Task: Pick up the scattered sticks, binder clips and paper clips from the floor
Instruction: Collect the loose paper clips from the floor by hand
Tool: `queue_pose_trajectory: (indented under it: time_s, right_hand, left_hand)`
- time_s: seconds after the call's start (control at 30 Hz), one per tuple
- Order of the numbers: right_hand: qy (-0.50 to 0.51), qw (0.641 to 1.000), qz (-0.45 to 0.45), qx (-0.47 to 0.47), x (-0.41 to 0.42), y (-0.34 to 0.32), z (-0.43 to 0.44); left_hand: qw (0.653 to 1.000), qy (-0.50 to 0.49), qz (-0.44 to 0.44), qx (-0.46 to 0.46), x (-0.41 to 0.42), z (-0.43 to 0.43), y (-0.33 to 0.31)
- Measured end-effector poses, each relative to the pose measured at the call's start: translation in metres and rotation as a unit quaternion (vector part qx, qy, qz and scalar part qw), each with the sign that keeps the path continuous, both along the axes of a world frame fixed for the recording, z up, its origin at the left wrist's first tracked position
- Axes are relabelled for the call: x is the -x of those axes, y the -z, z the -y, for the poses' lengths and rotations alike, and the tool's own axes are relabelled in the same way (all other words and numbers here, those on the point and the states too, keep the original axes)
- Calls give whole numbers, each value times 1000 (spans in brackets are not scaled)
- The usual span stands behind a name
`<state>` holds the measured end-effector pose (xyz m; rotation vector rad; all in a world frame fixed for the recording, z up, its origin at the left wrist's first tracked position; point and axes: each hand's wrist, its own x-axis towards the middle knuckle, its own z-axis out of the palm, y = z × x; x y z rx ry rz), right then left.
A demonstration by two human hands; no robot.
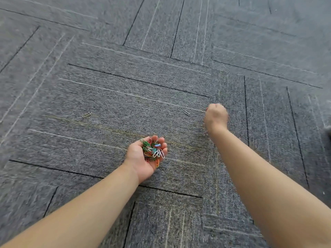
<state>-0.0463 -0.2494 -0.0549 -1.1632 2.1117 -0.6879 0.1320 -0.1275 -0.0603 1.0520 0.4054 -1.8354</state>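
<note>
Coloured paper clips fill the cupped left grip; right grip curled, contents unclear.

1. A tangled heap of coloured wire paper clips, green, red, orange and white with a bit of blue among them, lies in the cupped, palm-up left hand. One orange clip hangs over the hand's lower edge.
2. A single silver wire paper clip lies flat and slanted on the grey carpet floor, up and right of the heap.
3. A single yellowish wire paper clip lies flat on the floor, well apart to the left.
</note>
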Motion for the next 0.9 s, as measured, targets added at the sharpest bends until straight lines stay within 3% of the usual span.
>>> queue_pose_trajectory:
  time_s: [0.1, 0.17, 0.3, 0.4, 0.5, 0.57, 0.63, 0.7, 0.8, 0.9]
  right_hand:
    - [-39, 999, -18, 18, -13, 4, 0]
    - [-112, 991, -78, -8, -22, 7, -2]
    - [-266, 929, -254, -31, -32, 19, -5]
    - [-294, 904, -305, -62, -35, 20, 0]
    - [-280, 924, -247, -87, -35, 15, 6]
    - [-262, 949, -163, -68, -40, 12, 7]
    - [-198, 978, 40, -44, -59, 11, 5]
    - [-173, 966, 185, -46, -92, 8, -1]
    - [-266, 942, 192, -69, -155, 7, -14]
    - [-426, 904, 36, 1, -211, 9, -26]
  left_hand:
    - [1000, -6, 3, 1, -5, -1, 0]
    - [1000, -6, 2, -2, -7, -2, 0]
    - [1000, -8, -13, -7, -10, -3, -5]
    - [1000, -14, -18, -10, -18, -5, -11]
    - [999, -25, -19, -9, -35, -9, -16]
    - [999, -35, -19, -6, -48, -13, -18]
    - [999, -43, -15, -5, -63, -18, -18]
    - [999, -51, -4, -10, -77, -24, -17]
    - [997, -65, 24, -18, -98, -32, -18]
    - [994, -97, 37, -21, -116, -38, -24]
